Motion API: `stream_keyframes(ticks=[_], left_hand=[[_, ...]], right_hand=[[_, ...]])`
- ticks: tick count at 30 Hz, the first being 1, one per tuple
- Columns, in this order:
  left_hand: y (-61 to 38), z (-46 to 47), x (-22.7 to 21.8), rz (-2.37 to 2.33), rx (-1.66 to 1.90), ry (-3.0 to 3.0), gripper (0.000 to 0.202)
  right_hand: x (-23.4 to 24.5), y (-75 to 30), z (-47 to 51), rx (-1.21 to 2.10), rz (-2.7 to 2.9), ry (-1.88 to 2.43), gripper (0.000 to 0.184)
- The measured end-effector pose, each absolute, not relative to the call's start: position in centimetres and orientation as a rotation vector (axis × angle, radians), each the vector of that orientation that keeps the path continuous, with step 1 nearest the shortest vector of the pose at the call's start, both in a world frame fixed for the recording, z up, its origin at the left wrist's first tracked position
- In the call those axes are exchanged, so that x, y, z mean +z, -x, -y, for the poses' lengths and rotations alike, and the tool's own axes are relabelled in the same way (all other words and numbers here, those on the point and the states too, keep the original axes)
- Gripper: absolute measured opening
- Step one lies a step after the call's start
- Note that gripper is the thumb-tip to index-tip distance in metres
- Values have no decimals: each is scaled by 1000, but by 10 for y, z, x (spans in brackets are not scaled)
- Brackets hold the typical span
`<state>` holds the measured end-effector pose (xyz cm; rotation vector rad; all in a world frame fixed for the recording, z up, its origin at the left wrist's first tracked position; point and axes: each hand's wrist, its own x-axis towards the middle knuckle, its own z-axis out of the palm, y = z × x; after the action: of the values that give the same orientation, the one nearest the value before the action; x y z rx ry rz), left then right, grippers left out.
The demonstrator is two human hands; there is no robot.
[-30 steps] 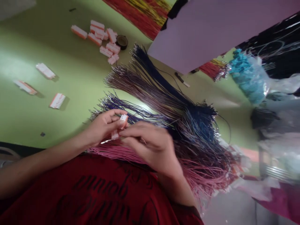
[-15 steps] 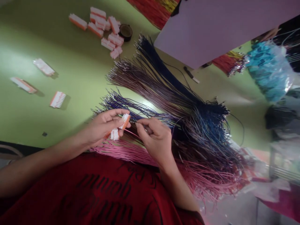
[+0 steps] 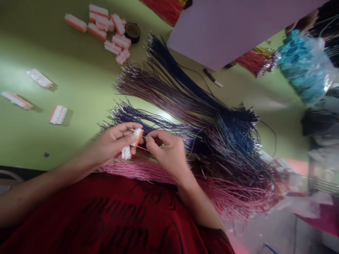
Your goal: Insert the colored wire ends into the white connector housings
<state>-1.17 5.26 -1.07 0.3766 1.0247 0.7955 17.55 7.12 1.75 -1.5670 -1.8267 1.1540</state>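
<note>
The left hand point(image 3: 111, 143) was closed around a white-and-orange plastic connector block point(image 3: 137, 137), pinned between the thumb and fingers, with its orange face turned to the right. A second white-and-orange plastic piece point(image 3: 126, 152) sat just nearer, against the lower fingers of that hand. The right hand point(image 3: 165, 146) had thumb and forefinger pressed together, pinching a thin wire point(image 3: 144, 137) close beside the orange face; whether its tip had entered the block was too small to tell. A slim pink wire point(image 3: 143, 148) ran from the block toward the right hand.

Under and near the hands lay a bundle of pink wires point(image 3: 143, 171). Farther off came a bundle of blue-purple wires point(image 3: 135, 114), then a bundle of brown wires point(image 3: 159, 93), and farthest a bundle of dark navy wires point(image 3: 185, 78), their metal-tipped ends pointing left.

On the left of the green tabletop point(image 3: 87, 84) lay three loose white-and-orange blocks point(image 3: 58, 115), apart from one another. Farther away rested a heap of similar blocks point(image 3: 105, 24), with a dark roll of tape point(image 3: 138, 32) at its right edge. A black-handled tool with a pale tip point(image 3: 209, 74) lay right of the navy bundle, near a flat purple panel point(image 3: 227, 31).
</note>
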Motion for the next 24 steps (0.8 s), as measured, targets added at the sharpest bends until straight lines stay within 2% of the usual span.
stream_keyframes(ticks=[14, 24], left_hand=[[7, -51, -8, -1114, 813, -503, 54], [2, -53, -10, -1139, 789, -555, 59]], right_hand=[[4, -172, -69, 1392, 1610, 1595, 19], [2, -173, -67, 1311, 1712, 1625, 20]])
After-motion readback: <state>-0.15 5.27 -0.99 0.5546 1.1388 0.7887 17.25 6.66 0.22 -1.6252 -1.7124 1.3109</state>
